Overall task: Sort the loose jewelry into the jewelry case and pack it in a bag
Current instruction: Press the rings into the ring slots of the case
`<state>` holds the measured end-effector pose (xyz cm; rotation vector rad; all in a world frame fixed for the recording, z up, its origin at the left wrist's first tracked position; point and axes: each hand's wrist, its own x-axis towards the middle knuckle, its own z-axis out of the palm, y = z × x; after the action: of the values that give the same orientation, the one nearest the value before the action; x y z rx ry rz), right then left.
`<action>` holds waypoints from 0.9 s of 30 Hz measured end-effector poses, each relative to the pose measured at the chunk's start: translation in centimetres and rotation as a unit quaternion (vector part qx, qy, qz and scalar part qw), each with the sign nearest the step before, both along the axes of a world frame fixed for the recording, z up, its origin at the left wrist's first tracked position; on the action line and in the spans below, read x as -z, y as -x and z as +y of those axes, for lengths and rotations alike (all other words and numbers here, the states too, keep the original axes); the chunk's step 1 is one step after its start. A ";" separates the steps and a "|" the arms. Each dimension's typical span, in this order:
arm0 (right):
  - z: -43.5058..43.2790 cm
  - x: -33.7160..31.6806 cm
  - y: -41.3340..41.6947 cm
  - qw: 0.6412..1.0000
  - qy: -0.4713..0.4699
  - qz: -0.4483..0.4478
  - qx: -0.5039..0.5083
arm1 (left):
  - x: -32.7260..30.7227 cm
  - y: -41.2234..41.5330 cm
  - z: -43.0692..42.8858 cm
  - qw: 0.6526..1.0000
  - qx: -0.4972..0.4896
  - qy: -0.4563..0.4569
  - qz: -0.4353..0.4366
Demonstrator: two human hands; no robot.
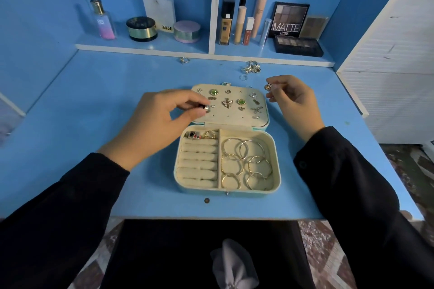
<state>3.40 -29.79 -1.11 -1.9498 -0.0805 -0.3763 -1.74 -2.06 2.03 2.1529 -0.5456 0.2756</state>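
Open pale-teal jewelry case sat mid-frame, with its cream earring-studded lid panel flat above the tray. Your left hand pinched a small silver ball stud over the panel's left edge. Your right hand pinched a similar silver piece just off the upper right corner. The left looked nearer the panel's bare lower row. A loose silver heap lay above the right hand.

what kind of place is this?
Probably a home vanity desk: foundation bottle and MATTE eyeshadow palette on the blue shelf, open jewelry case on the desktop below.
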 end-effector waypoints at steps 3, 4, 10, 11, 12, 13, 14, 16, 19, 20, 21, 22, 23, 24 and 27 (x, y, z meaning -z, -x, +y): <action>0.0 0.2 0.1 1.000 0.008 0.004 -0.005 | -0.3 1.6 -0.3 0.999 0.028 0.013 0.030; 0.0 0.2 0.1 1.000 0.005 0.007 -0.006 | -0.3 2.0 -0.5 0.999 0.032 0.020 0.036; -0.2 0.2 0.0 0.999 -0.032 0.026 -0.009 | 0.6 2.8 -0.7 0.998 0.043 -0.035 0.010; -0.3 0.2 0.0 0.999 -0.035 0.028 -0.008 | 0.7 2.8 -0.6 0.998 0.044 -0.042 0.008; -0.4 0.2 0.0 0.999 -0.038 0.030 -0.007 | 0.8 2.8 -0.5 0.998 0.045 -0.049 0.004; -0.5 0.3 -0.1 0.999 -0.041 0.033 -0.007 | 0.8 2.9 -0.5 0.997 0.046 -0.056 0.000; -0.5 0.3 -0.1 0.998 -0.044 0.035 -0.007 | 0.9 2.9 -0.4 0.997 0.048 -0.062 -0.004; -0.5 0.3 -0.1 0.998 -0.047 0.037 -0.008 | 1.1 3.0 -0.3 0.996 0.052 -0.071 -0.009; -0.5 0.2 -0.1 0.998 -0.041 0.038 -0.009 | 1.2 3.1 -0.2 0.995 0.060 -0.077 -0.019; -0.5 0.2 -0.1 0.998 -0.040 0.040 -0.009 | 1.2 3.1 -0.1 0.995 0.064 -0.078 -0.020; -0.5 0.2 -0.1 0.998 -0.039 0.041 -0.007 | 1.2 3.1 -0.1 0.994 0.069 -0.078 -0.021; -0.5 0.3 0.0 0.998 -0.036 0.041 -0.006 | 1.2 3.1 -0.1 0.994 0.074 -0.081 -0.024; -0.5 0.3 0.0 0.999 -0.033 0.041 -0.005 | 1.3 3.1 -0.2 0.993 0.079 -0.087 -0.030; -0.5 0.3 0.0 0.999 -0.031 0.040 -0.004 | 1.4 3.1 -0.2 0.992 0.082 -0.093 -0.038; -0.5 0.2 0.0 0.999 -0.025 0.039 -0.004 | 1.4 3.0 -0.3 0.988 0.081 -0.115 -0.070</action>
<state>3.39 -30.26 -1.34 -1.9122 -0.0272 -0.2940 -4.73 -2.36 0.58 2.3054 -0.8665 0.2872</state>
